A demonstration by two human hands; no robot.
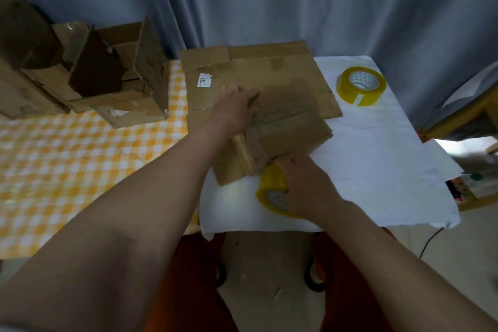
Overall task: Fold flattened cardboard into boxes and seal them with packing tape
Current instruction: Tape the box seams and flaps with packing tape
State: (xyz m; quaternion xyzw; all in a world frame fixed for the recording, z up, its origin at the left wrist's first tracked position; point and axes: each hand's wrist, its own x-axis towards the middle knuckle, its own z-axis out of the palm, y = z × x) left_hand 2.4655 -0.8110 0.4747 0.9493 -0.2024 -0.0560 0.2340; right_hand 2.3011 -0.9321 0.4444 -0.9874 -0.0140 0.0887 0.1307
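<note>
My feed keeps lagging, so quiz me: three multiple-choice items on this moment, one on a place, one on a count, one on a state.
1. Where does the spare tape roll lie?
A. on the white cloth, far right
B. on the checked cloth
C. inside an open box

2. How many yellow tape rolls show?
A. one
B. two
C. three

3. What is the right hand doing?
A. hanging idle
B. gripping a tape roll at the small box
C. holding scissors

Key: 1 A, it sits beside the flattened cardboard; 2 B, one lying, one held; 3 B, fingers curl over it.
</note>
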